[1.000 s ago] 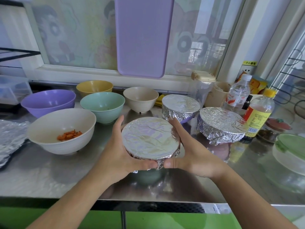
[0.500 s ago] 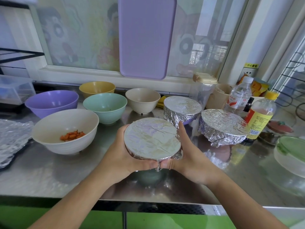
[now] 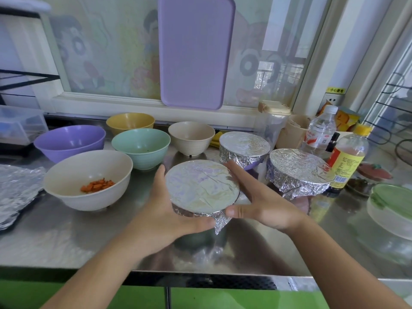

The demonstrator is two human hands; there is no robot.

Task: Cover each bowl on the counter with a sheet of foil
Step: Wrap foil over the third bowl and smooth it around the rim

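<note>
Your left hand (image 3: 165,210) and right hand (image 3: 260,201) cup the foil-covered bowl (image 3: 201,186), centre frame, foil smooth on top; bottle labels unreadable.

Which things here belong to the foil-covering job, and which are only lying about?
Job:
- foil-covered bowl between left hand and right hand
- two other covered bowls
- uncovered bowls: purple, yellow, green, beige, white with orange pieces
- foil sheets

Lying about:
- water bottle
- yellow-capped bottle
- purple tray
</note>
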